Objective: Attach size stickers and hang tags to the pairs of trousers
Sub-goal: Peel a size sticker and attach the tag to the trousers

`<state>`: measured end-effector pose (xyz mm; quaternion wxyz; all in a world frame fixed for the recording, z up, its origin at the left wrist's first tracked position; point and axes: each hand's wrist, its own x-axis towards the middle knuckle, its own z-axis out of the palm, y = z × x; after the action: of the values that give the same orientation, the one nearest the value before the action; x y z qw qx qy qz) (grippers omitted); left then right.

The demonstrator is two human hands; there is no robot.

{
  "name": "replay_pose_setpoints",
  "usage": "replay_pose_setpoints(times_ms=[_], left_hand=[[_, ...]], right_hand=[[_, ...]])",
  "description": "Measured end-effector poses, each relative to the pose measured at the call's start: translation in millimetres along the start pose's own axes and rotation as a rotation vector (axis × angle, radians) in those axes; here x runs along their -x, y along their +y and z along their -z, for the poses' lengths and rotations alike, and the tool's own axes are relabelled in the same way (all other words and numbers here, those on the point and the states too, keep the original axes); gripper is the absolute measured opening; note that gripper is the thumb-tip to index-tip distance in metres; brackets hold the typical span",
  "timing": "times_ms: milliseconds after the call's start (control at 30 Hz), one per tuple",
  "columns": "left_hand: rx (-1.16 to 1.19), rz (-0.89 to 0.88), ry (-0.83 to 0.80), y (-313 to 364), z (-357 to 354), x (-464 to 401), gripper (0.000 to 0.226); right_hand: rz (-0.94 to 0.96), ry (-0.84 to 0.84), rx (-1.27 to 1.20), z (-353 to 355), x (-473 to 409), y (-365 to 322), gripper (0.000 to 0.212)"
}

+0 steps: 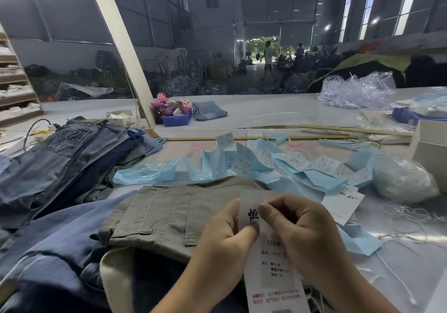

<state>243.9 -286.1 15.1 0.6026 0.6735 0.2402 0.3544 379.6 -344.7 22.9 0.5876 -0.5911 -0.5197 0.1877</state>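
Observation:
A long white hang tag (273, 274) with black and red print is held upright over a folded pair of khaki trousers (167, 213). My left hand (222, 242) pinches the tag's left edge between thumb and fingers. My right hand (300, 225) pinches its upper part from the right, fingers curled over the top. A strip of white size stickers on blue backing paper (302, 165) lies crumpled behind the trousers. More white hang tags (343, 203) lie to the right.
A stack of blue jeans (63, 157) fills the left. Blue trousers (60, 245) lie at the lower left. White strings (411, 218) and a clear bag (406, 179) sit on the right. White boxes (430, 143), a blue bin (176, 119) and a wooden post (121, 44) stand further back.

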Motion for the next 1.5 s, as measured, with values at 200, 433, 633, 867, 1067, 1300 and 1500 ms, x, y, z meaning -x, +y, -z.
replay_pose_setpoints(times_ms=[200,433,633,867,1067,1300,1500], left_hand=[[-0.041,-0.021,-0.071,-1.8,1.7,3.5,0.043],[-0.04,-0.024,-0.107,-4.7,4.3,8.0,0.045],[0.019,0.015,-0.207,-7.9,13.3,11.1,0.036],[-0.193,0.169,-0.135,1.8,19.5,3.0,0.031],[-0.288,0.123,-0.098,10.8,22.4,-1.5,0.024],[-0.358,0.101,-0.122,16.1,38.0,0.7,0.012],[-0.432,0.098,-0.135,23.4,56.3,5.3,0.018]], right_hand=[[-0.029,-0.068,0.054,3.6,-1.6,2.3,0.017],[-0.102,-0.145,0.071,9.0,-4.6,3.4,0.036],[-0.15,-0.25,0.08,19.5,-7.1,8.3,0.029],[-0.105,-0.243,0.216,22.3,-5.2,12.1,0.04],[-0.035,-0.208,0.323,12.9,3.6,15.7,0.036],[0.073,-0.29,0.239,-1.1,3.0,-6.1,0.022],[0.114,-0.385,0.234,-13.8,-0.7,-15.9,0.018]])
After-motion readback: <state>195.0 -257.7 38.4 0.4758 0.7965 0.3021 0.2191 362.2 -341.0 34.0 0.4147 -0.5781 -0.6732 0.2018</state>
